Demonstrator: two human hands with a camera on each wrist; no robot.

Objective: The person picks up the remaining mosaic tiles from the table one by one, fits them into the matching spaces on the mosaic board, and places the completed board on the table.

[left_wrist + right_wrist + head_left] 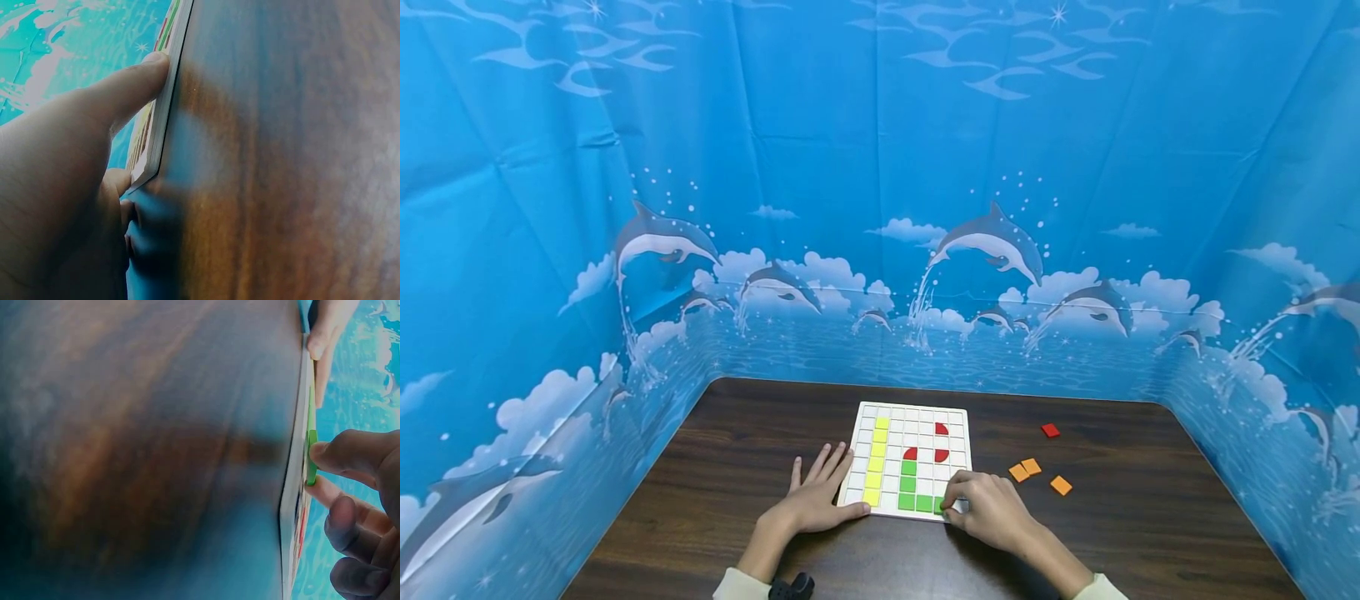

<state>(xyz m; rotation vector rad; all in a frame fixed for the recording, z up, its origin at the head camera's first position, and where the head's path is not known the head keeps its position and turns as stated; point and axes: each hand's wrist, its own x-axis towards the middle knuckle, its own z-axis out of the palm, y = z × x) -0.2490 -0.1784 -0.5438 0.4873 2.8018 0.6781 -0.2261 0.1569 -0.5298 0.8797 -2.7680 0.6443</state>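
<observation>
A white gridded board [923,414] lies flat on the table. My left hand [818,497] rests at its left side with fingers spread and straight, the thumb over the near left corner. At the board's near edge my right hand [990,505] pinches a green square tile [312,457] between thumb and index finger, right at the grid surface. More green tiles [907,483] form an L shape beside it. Several yellow tiles [876,462] make a column near the left. Three red quarter-round tiles [941,456] sit among the squares.
Right of the board, three orange tiles [1061,485] and one red tile [1050,431] lie loose on the dark wooden table [737,433]. A blue dolphin-print curtain [820,167] stands around the table's back and sides.
</observation>
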